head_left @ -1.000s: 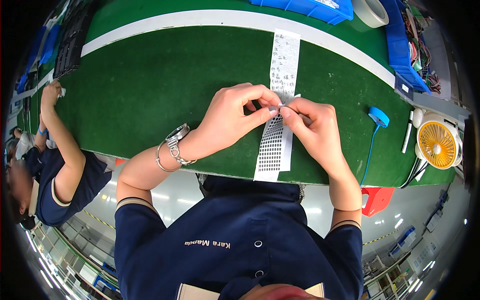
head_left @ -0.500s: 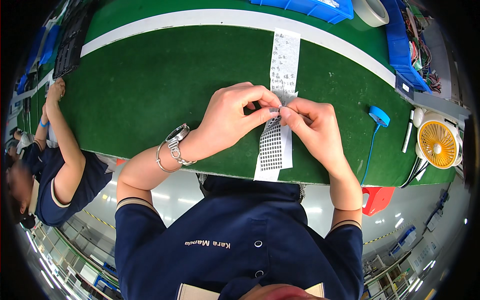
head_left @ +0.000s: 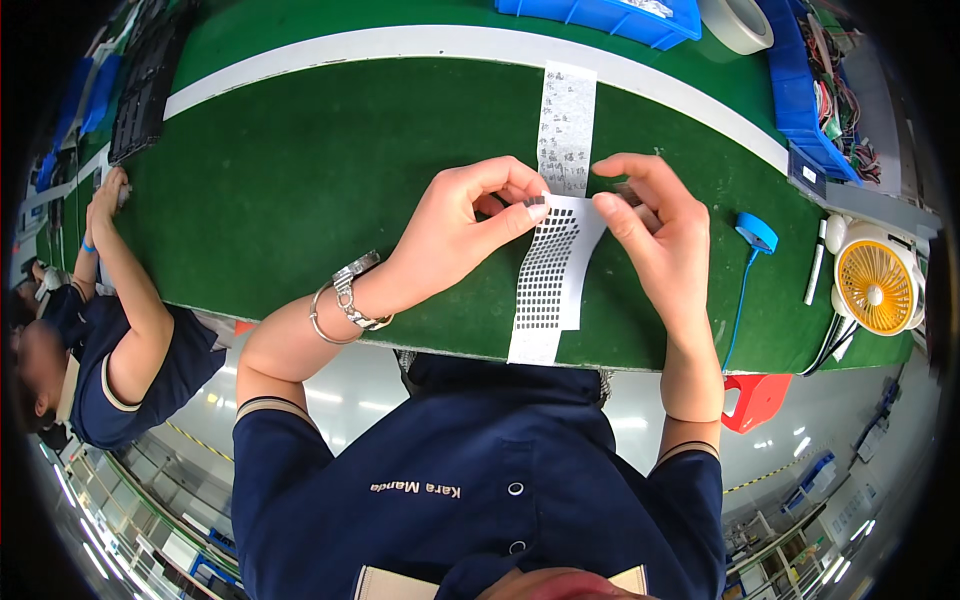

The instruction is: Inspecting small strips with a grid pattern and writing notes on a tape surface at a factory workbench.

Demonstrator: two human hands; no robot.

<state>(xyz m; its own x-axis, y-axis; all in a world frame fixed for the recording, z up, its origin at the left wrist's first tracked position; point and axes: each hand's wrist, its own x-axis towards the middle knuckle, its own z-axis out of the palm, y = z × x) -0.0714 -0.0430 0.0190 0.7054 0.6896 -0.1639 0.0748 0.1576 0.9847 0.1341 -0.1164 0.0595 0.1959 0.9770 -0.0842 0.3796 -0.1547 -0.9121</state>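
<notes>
My left hand (head_left: 488, 212) pinches the upper left corner of a white sheet (head_left: 545, 285) covered in rows of small dark rectangular stickers. The sheet bends up from the table toward my fingers, and its lower end lies at the near edge. To the right of its top edge, my right hand (head_left: 655, 225) is off the sheet, thumb and fingers apart, partly blurred. Whether a tiny piece sticks to a fingertip cannot be made out. Beyond the sheet, a white paper strip (head_left: 568, 115) with handwriting lies flat on the green table (head_left: 330, 150).
At the right stand a yellow and white fan (head_left: 873, 288), a blue clip with a cord (head_left: 757, 233) and a white stick (head_left: 816, 262). Blue bins (head_left: 605, 18) and a tape roll (head_left: 738, 24) are at the back. A co-worker's arm (head_left: 130, 265) reaches in at far left.
My right hand has let go of the sheet's top and moved right, its fingers spreading. The left hand keeps its pinch, and the sheet's upper edge now shows.
</notes>
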